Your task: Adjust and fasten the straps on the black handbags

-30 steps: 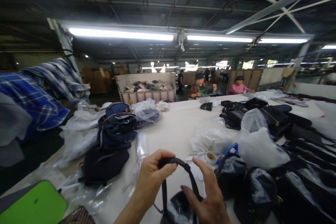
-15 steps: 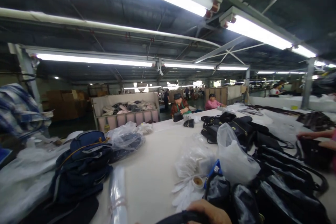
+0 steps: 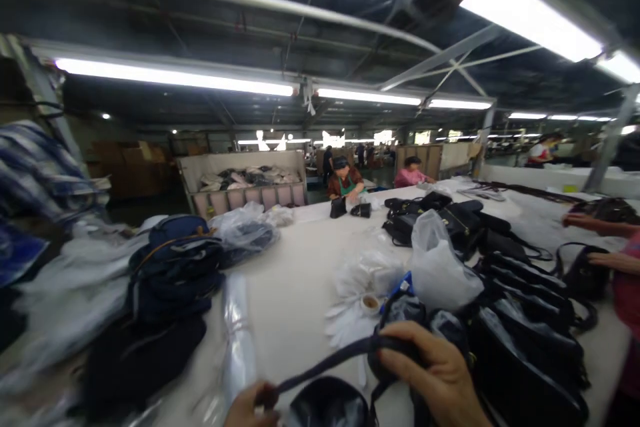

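At a white worktable [image 3: 280, 280], a right hand [image 3: 436, 372] is pinching a black strap [image 3: 325, 365] between thumb and fingers; the left hand [image 3: 254, 405] is curling at the strap's lower end, its grip too blurred to tell. The strap is slanting down from right hand to left, its length running above an open black bag [image 3: 329, 403], which is showing between the hands, nearer the left.

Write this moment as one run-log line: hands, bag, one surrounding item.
left hand: holding black strap | right hand: gripping same strap | black bag: below strap | navy backpack: farther left
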The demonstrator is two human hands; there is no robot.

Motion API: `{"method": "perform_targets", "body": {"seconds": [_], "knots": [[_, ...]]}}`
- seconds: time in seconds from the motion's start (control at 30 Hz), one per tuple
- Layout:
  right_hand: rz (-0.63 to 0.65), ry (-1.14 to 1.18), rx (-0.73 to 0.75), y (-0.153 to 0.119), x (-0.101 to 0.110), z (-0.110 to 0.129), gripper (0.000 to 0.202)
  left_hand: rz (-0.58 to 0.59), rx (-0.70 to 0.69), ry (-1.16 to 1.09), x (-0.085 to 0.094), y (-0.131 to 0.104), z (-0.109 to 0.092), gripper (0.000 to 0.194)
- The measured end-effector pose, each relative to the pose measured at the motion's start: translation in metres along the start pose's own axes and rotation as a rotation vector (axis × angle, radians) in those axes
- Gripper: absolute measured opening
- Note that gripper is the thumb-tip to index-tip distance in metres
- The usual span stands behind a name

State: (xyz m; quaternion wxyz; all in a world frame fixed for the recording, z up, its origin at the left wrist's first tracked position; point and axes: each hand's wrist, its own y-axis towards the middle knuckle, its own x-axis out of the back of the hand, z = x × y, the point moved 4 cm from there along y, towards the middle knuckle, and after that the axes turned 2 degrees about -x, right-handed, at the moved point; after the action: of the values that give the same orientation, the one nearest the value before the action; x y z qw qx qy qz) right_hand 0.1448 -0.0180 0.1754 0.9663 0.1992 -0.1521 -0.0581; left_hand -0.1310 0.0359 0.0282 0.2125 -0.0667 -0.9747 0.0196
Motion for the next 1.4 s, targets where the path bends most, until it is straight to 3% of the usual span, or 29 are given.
{"method": "perform_targets", "body": {"seconds": [0.2, 0.33, 0.43, 0.53, 0.7, 0.8, 0.87, 0.97, 1.17, 1.27, 1.4], "knots": [[0.013, -0.111, 0.016, 0.015, 0.014, -0.004, 0.021, 0.049, 0.134, -0.173, -0.002, 0.000, 0.027, 0.029], [0.059, -0.194, 0.071, 0.025, 0.020, -0.003, 0.022, 0.046, 0.135, -0.179, 0.000, -0.002, 0.027, 0.030], [0.080, -0.224, 0.071, 0.029, 0.018, 0.003, 0.021, 0.081, 0.122, -0.169, -0.001, -0.005, 0.012, 0.029], [0.146, -0.215, 0.089, 0.030, 0.007, 0.012, 0.019, 0.139, 0.075, -0.171, 0.000, -0.011, -0.029, 0.028], [0.344, -0.203, 0.177, 0.025, -0.028, 0.030, 0.012, 0.303, -0.223, -0.242, -0.003, -0.023, -0.138, 0.033], [0.414, -0.123, 0.124, 0.017, -0.040, 0.028, 0.010, 0.327, -0.300, -0.151, -0.009, -0.028, -0.172, 0.020], [0.445, -0.045, 0.037, 0.012, -0.043, 0.016, 0.013, 0.256, -0.318, -0.107, -0.005, -0.029, -0.177, 0.012], [0.478, -0.043, -0.076, 0.004, -0.041, -0.022, 0.014, 0.043, -0.298, -0.199, 0.018, -0.026, -0.167, 0.013], [0.206, -0.283, -0.080, 0.003, -0.016, -0.106, 0.007, -0.438, -0.183, -0.605, 0.086, -0.028, -0.152, 0.018], [0.145, -0.263, -0.142, 0.006, -0.006, -0.125, 0.018, -0.556, -0.188, -0.647, 0.103, -0.032, -0.154, 0.011], [0.130, -0.212, -0.209, 0.005, -0.004, -0.132, 0.027, -0.610, -0.189, -0.661, 0.111, -0.036, -0.152, 0.009]]}}
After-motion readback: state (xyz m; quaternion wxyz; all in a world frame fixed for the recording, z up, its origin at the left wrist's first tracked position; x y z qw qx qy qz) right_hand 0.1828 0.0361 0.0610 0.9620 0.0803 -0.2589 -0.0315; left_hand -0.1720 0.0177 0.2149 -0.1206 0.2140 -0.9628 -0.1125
